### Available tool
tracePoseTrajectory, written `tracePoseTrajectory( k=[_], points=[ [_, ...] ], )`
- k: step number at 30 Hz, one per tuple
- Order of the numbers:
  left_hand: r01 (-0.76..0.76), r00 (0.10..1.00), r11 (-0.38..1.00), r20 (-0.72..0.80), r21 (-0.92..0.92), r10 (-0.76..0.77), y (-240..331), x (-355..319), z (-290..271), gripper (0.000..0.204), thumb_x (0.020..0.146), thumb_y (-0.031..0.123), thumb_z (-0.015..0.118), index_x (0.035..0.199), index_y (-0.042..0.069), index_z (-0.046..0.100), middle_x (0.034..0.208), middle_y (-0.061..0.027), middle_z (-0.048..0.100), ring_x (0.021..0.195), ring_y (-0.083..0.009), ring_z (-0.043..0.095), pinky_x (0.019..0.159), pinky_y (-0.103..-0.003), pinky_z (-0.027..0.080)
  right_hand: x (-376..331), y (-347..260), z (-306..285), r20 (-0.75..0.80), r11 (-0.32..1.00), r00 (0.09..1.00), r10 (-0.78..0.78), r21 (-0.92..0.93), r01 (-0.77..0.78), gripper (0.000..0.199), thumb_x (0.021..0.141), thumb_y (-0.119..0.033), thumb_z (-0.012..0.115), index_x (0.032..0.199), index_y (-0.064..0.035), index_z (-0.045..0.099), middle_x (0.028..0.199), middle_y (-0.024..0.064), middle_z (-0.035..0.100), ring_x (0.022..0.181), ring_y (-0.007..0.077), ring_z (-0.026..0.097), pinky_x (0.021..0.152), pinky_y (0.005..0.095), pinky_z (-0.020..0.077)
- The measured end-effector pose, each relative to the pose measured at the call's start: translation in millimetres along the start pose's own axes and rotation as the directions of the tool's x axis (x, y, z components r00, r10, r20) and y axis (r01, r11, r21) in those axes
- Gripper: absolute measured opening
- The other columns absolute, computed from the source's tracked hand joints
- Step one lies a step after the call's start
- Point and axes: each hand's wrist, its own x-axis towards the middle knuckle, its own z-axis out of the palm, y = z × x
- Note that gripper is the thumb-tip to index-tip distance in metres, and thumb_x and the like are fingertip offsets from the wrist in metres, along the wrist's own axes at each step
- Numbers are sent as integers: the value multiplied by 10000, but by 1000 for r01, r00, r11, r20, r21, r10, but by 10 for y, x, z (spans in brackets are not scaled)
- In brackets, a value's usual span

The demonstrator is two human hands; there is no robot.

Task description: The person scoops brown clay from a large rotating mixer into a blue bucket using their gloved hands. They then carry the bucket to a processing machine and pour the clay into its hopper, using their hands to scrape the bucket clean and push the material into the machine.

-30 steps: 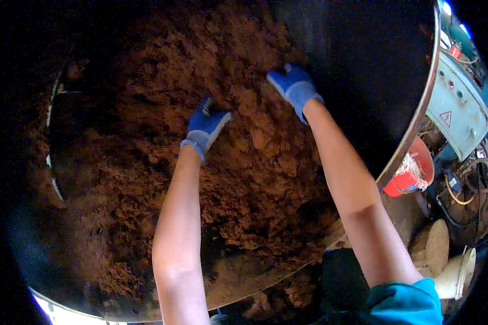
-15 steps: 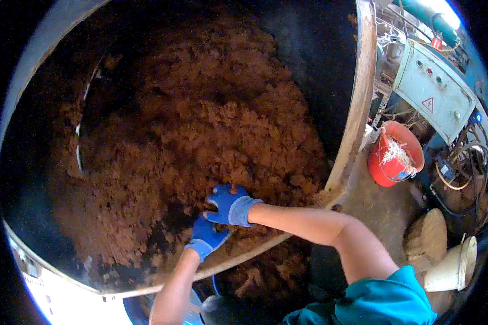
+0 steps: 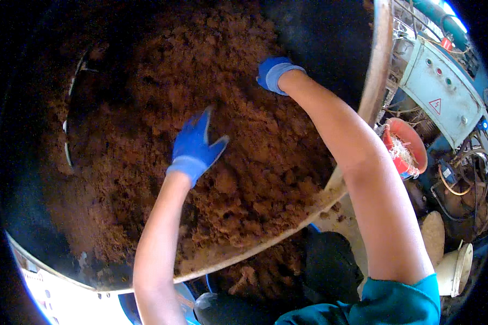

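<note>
A large round vat holds a heap of brown, crumbly, clumped material [image 3: 238, 162]. My left hand [image 3: 194, 143], in a blue glove with a lighter cuff, is over the middle of the heap. Its thumb and fingers are spread, and nothing shows between them. My right hand [image 3: 276, 75], gloved the same way, reaches to the far right part of the heap beside the dark inner wall. Its fingers point down and are mostly hidden, so what they hold, if anything, cannot be seen.
The vat's pale rim [image 3: 244, 255] curves between my body and the heap. More brown material [image 3: 260, 276] lies below the rim, by my dark-clothed legs. To the right are a red bucket [image 3: 409, 141] with whitish shreds, a pale green control box [image 3: 444, 89] and a cream bucket [image 3: 454, 271].
Both hands were together at the near edge of the heap. They have parted and reached farther in, the left to the middle, the right to the far right.
</note>
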Motion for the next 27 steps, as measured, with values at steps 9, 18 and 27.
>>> tracePoseTrajectory(
  k=[9, 18, 27],
  points=[
    [14, 999, 963, 41, -269, -3, -112, 1271, 956, 930, 605, 552, 690, 1328, 79, 347, 1377, -224, 284, 1240, -365, 340, 1012, -385, 318, 405, -9, 266, 113, 920, 983, 145, 350, -176, 510, 793, -488, 467, 1111, -109, 587, 1201, 110, 536, 1089, 299, 515, 913, 398, 400],
    [164, 970, 947, 218, -276, -105, 175, 1014, 771, 669, 660, 400, 693, 1180, 23, 505, 1169, -181, 539, 1099, -295, 503, 928, -338, 403, -81, -17, 392, 151, 808, 981, 119, 559, -184, 682, 815, -584, 396, 1325, -130, 377, 1396, 68, 323, 1291, 253, 289, 1045, 359, 250],
    [-65, 997, 991, -42, -116, 61, 31, -294, 339, 552, 638, 339, 682, 1081, 41, 542, 1177, -204, 511, 1122, -380, 441, 952, -418, 369, -990, -608, 494, 27, 600, 998, -48, 800, 7, 746, 787, -631, 427, 1260, -54, 447, 1244, 190, 479, 1144, 345, 460, 969, 355, 349]
  ],
)
